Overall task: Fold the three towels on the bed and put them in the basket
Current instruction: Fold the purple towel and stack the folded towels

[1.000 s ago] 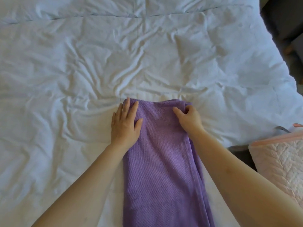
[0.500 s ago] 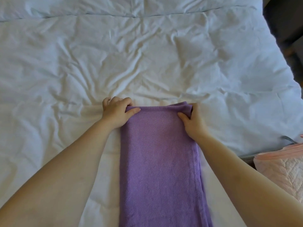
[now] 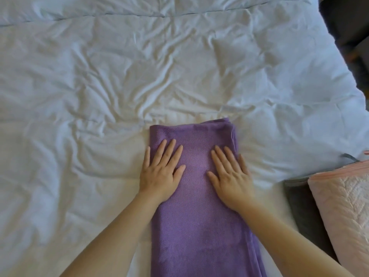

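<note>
Two hands: both are down flat on the purple towel (image 3: pixel 195 226), seen from the head camera looking down the bed.
Left hand (image 3: pixel 160 172): open, palm down, fingers straight and a little spread, pressing the left half of the towel; the little finger sits right on the towel's left edge.
Right hand (image 3: pixel 231 176): open too, palm down, fingers straight, pressing the right half; the little finger lies along the right edge.
Between the hands: they are apart, thumbs pointing toward each other with a bare band of towel between them.
Towel: folded into a long narrow strip, lying on the white duvet (image 3: pixel 99 96); it runs from the bottom of the frame up to a folded end a little beyond the fingertips, with stacked layers showing at the far right corner.
Duvet: rumpled, creases fanning out past the towel's far end.
Pink quilted basket (image 3: pixel 343 206): at the lower right, only partly in frame, well apart from the towel, which is not in it.
Dark grey fabric (image 3: pixel 299 202): just beside the basket's left side; I cannot tell what it is.
Forearms: bare, coming in from the bottom corners, the right one crossing the towel's right edge.
</note>
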